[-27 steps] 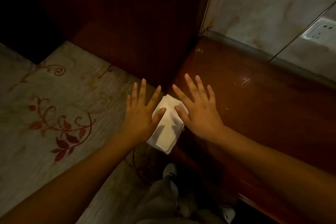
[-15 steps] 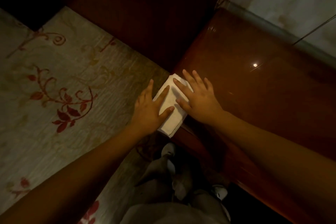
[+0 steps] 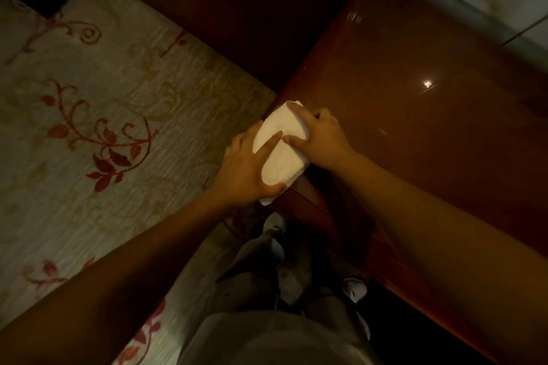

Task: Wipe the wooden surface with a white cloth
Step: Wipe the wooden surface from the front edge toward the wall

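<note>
White cloth [image 3: 281, 151], folded, lies on the corner of the wooden surface [image 3: 415, 127], gripped between the fingers of the left hand [image 3: 246, 169] and right hand [image 3: 323, 139]. Its near end overhangs below the left thumb; it could slip onto the patterned floor [image 3: 89, 127].

Your two bare forearms with no sleeves, left hand [image 3: 247, 170] and right hand [image 3: 321, 138] without rings or watch, light grey trousers [image 3: 252, 272], white shoes [image 3: 354, 290] with dark marks
</note>
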